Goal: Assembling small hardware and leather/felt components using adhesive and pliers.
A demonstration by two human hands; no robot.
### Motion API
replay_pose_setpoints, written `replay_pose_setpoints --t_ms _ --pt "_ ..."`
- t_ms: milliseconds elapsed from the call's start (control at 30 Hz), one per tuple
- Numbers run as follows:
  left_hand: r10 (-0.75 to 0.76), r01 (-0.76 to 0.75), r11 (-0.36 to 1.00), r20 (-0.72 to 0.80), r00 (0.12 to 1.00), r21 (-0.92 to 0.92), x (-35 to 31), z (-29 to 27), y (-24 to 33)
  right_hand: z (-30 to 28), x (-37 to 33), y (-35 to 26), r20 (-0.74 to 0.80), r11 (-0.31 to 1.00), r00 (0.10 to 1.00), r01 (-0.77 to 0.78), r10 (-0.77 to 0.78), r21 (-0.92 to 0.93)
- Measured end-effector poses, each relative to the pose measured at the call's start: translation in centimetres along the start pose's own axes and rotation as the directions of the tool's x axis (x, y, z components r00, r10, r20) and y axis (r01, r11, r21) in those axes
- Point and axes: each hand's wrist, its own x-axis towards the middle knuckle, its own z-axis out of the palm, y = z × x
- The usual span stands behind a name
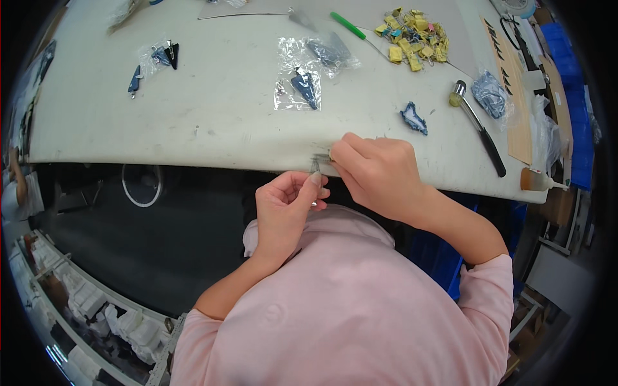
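Left hand (pixel 283 202) (head view): pinches small grey pointed piece (pixel 315 167) at tabletop's (pixel 225 138) near edge
Right hand (pixel 380 167): pinches thin grey strip (pixel 323 157) just beside it
Clear bag (pixel 282 101): crinkled plastic, blue tapered piece (pixel 304 87) inside
Squeeze bottle (pixel 534 181): amber contents

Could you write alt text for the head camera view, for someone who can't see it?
A person's left hand and right hand are close together at the near edge of a pale table, the left pinching a small piece too tiny to identify. Beyond lie yellow clips, a hammer and a green-handled tool.
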Motion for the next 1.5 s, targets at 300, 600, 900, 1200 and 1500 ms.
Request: replay_pose_setpoints --t_ms 300,600,900,1200,1500 --pt "0.007 -0.007 1.000 0.005 1.000 0.017 -0.1 -0.1 -0.1 -0.9 0.9 -0.8 0.056 1.000 0.998 -0.008 0.007 0.028" --pt "0.010 -0.010 1.000 0.015 1.000 0.010 -0.1 0.1 -0.2 -1.1 0.6 -1.2 0.087 0.997 0.996 -0.023 0.017 0.067" --pt "0.002 -0.002 1.000 0.014 1.000 0.020 0.1 -0.1 0.1 -0.6 0.1 -0.6 0.051 0.998 0.997 -0.056 0.055 0.031" --pt "0.014 -0.014 1.000 0.006 1.000 0.012 0.0 0.0 0.0 -0.5 0.8 -0.6 0.037 1.000 0.999 -0.024 0.024 0.011" --pt "-0.017 0.018 0.998 -0.010 1.000 0.057 -0.3 0.3 0.2 -1.1 0.7 -0.9 0.127 0.998 0.992 -0.014 0.007 0.061"
